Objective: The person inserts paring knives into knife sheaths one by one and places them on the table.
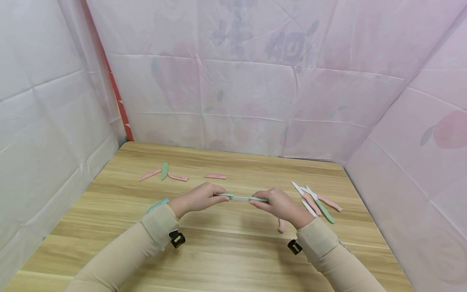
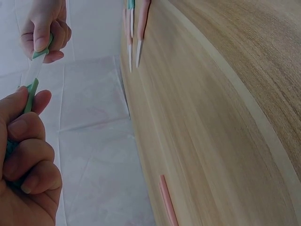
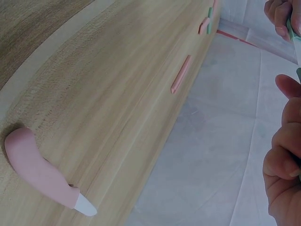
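My left hand [image 1: 197, 199] pinches a green blade sheath [image 1: 230, 196] between thumb and forefinger, over the middle of the table. Opposite it, my right hand [image 1: 282, 204] grips the green handle [image 1: 257, 199] of a small knife. The knife's white blade [image 1: 240, 198] bridges the gap between the hands, its tip end at the sheath's mouth. In the left wrist view, the left hand's other fingers [image 2: 35, 155] are curled, and a teal-green part shows among them. Below the right hand lies a pink-handled knife [image 3: 42, 172], partly hidden in the head view.
Several pink- and green-handled knives [image 1: 321, 205] lie crossed at the right, white blades bare. Toward the back left are pink sheaths [image 1: 215, 176] and a green sheath [image 1: 165, 170]. A teal sheath [image 1: 157, 205] lies by the left wrist. Pale cloth walls [image 1: 240, 93] enclose the wooden table [image 1: 219, 259].
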